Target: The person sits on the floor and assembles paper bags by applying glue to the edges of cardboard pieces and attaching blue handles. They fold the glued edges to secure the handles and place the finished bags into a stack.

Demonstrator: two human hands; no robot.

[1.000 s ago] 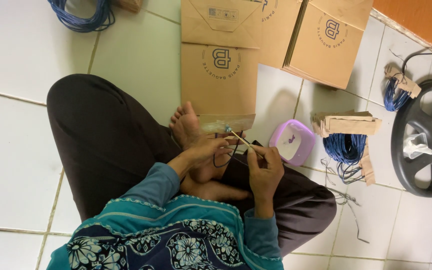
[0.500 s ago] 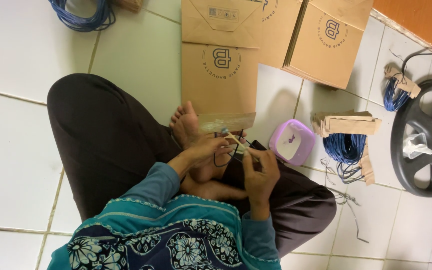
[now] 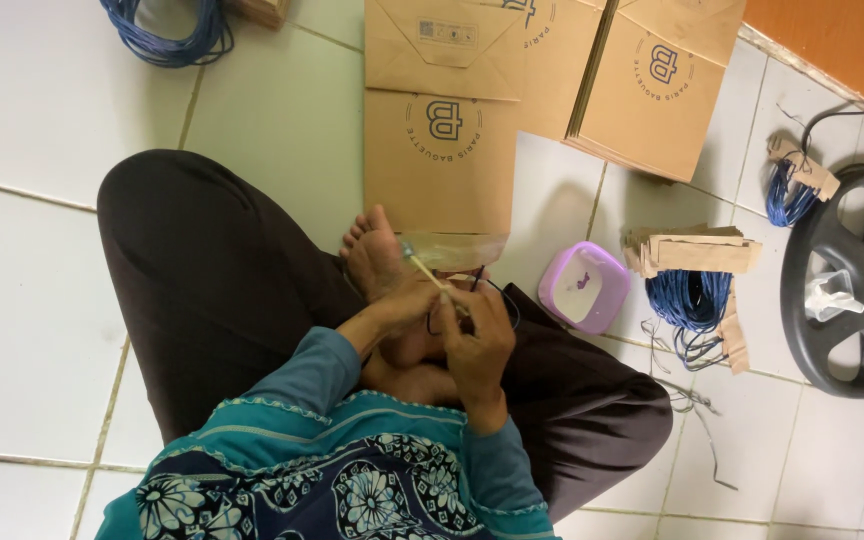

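Note:
I sit cross-legged on a white tiled floor (image 3: 32, 250). My left hand (image 3: 407, 305) and my right hand (image 3: 477, 345) meet over my lap, close to my bare foot (image 3: 372, 255). Together they pinch a thin pale stick (image 3: 427, 272) and a loop of thin dark wire (image 3: 497, 300). The stick points up and to the left from my fingers. A small clear plastic bag (image 3: 457, 250) lies just beyond my hands, by my toes.
Brown paper bags (image 3: 442, 150) lie on the floor ahead. A purple plastic tub (image 3: 584, 288) stands to the right, then a blue wire bundle with brown card strips (image 3: 692, 280). A grey spool wheel (image 3: 857, 280) lies far right. Another blue wire coil (image 3: 167, 30) lies top left.
My hands have shifted slightly over my lap, and the right hand has turned closer around the wire loop. The stick stays pinched between them.

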